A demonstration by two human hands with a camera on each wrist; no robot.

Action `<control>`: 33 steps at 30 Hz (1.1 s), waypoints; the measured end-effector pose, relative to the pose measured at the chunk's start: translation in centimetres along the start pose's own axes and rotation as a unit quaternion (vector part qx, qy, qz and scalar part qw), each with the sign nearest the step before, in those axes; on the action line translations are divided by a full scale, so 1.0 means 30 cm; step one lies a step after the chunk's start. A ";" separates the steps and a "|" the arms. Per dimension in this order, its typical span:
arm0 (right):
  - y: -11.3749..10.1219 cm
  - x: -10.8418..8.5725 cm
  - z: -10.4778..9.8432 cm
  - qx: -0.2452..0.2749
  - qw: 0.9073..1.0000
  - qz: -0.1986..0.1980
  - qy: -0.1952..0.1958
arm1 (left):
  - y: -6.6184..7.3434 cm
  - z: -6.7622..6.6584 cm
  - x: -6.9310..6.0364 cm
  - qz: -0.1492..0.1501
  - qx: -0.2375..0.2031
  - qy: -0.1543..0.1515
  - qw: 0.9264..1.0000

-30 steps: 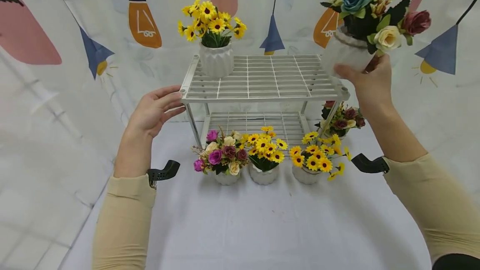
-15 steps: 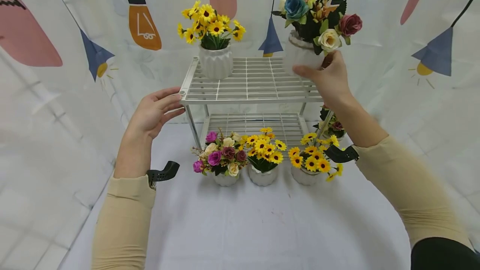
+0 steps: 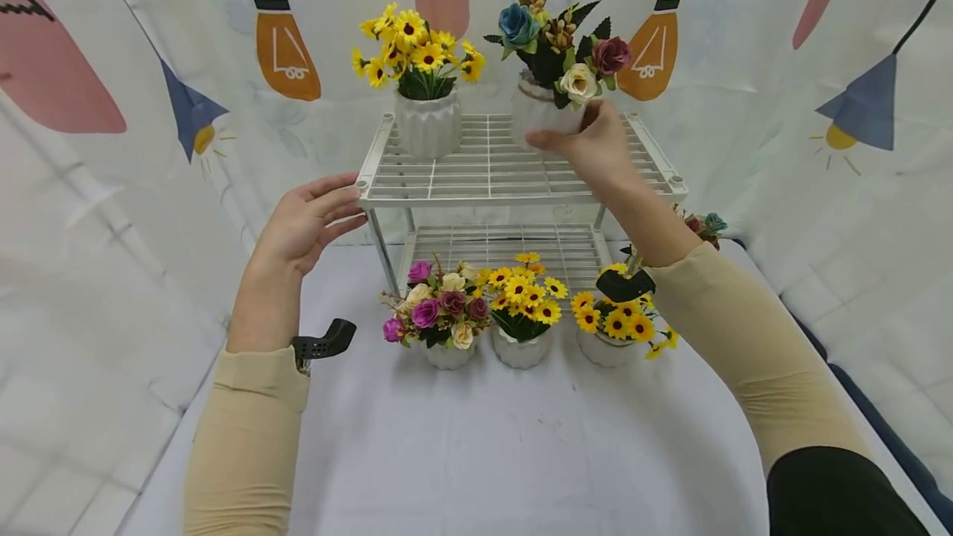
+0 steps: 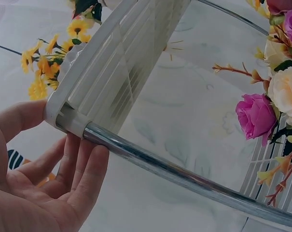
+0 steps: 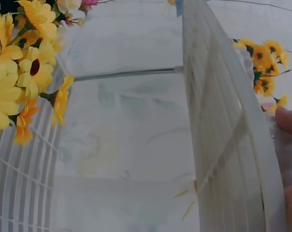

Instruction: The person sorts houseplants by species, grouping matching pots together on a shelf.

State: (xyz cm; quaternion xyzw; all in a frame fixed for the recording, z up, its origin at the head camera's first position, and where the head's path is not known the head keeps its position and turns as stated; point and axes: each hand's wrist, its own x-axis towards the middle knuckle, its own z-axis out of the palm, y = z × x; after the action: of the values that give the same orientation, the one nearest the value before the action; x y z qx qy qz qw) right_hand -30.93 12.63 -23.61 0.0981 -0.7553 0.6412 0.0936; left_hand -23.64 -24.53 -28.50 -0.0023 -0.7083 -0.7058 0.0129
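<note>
Smooth, glossy metal rack leg

White cloth-covered table supports a white two-tier wire rack and three pale, flower-filled round pots. Upper tier carries one white fluted pot of yellow flowers.

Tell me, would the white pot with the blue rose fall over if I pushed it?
The white pot with the blue rose might tip, because its flowers spread wider than the pot. It could catch or wobble on the rack, since the top is thin wires with gaps. It's probably not too heavy, because only the right hand holds it.
</note>
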 end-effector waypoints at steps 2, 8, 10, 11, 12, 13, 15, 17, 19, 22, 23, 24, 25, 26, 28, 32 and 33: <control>-0.001 0.012 0.018 -0.019 1.000 0.008 0.000 | 0.003 0.001 0.000 0.000 0.004 0.000 1.000; 0.001 0.038 0.069 -0.077 0.996 0.035 -0.013 | -0.001 0.000 0.001 -0.003 0.014 0.001 1.000; 0.003 0.050 0.083 -0.073 0.996 0.036 -0.021 | -0.002 0.000 0.002 -0.004 0.012 0.001 1.000; 0.004 0.056 0.089 -0.076 0.996 0.040 -0.022 | -0.002 0.001 0.001 -0.004 0.012 0.002 1.000; 0.005 0.063 0.094 -0.077 0.996 0.040 -0.022 | -0.001 0.002 0.000 -0.004 0.011 0.001 1.000; 0.005 0.069 0.099 -0.081 0.996 0.043 -0.022 | -0.001 0.003 0.001 -0.004 0.010 0.001 1.000; 0.006 0.083 0.108 -0.084 0.995 0.041 -0.026 | 0.000 0.003 0.002 -0.002 0.007 0.000 1.000; 0.005 0.095 0.115 -0.098 0.994 0.044 -0.025 | 0.000 0.004 0.001 0.000 0.005 -0.002 1.000; 0.003 0.105 0.124 -0.106 0.993 0.045 -0.023 | -0.001 0.002 0.002 0.002 0.002 -0.003 1.000; 0.001 0.115 0.136 -0.131 0.990 0.048 -0.013 | -0.006 0.002 0.003 0.003 0.001 -0.003 1.000; 0.001 0.117 0.139 -0.144 0.989 0.044 -0.010 | -0.007 0.002 0.003 0.004 0.002 -0.002 1.000; 0.002 0.118 0.141 -0.154 0.987 0.039 -0.009 | -0.009 0.002 0.003 0.004 0.002 -0.001 1.000; 0.003 0.119 0.142 -0.167 0.985 0.032 -0.008 | -0.010 0.003 0.003 0.003 0.003 0.000 1.000; 0.004 0.121 0.142 -0.180 0.983 0.025 -0.007 | -0.010 0.003 0.003 0.003 0.003 0.000 1.000; 0.006 0.122 0.142 -0.199 0.980 0.010 -0.007 | -0.008 0.004 0.002 0.003 0.005 0.001 1.000; 0.007 0.123 0.143 -0.216 0.976 -0.007 -0.016 | -0.001 0.003 0.002 0.003 0.004 -0.001 1.000; 0.008 0.124 0.144 -0.218 0.976 -0.012 -0.019 | 0.000 0.002 0.002 0.003 0.004 -0.001 1.000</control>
State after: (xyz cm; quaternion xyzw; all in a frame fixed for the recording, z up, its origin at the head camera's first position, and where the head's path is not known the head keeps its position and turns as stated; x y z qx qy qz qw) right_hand -34.64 8.31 -23.55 0.0964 -0.8773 0.4581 0.1060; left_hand -23.72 -24.45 -28.51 -0.0052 -0.7109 -0.7031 0.0139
